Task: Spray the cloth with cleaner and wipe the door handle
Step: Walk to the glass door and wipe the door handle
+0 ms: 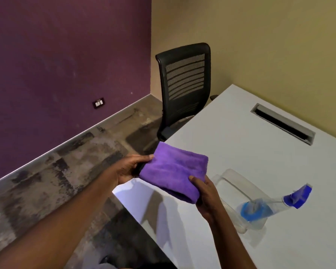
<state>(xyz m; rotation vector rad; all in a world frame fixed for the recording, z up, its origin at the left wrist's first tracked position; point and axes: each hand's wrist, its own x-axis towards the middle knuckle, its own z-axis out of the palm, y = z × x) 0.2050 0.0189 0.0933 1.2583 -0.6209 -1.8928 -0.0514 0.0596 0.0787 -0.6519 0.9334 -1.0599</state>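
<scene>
Hands gripping cloth, bottle beside, chair beyond

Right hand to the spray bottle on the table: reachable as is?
Probably yes, once it lets go. The right hand shares a grip on the folded purple cloth with the left hand. The spray bottle stands just to its right on the white table, nothing between them.
</scene>
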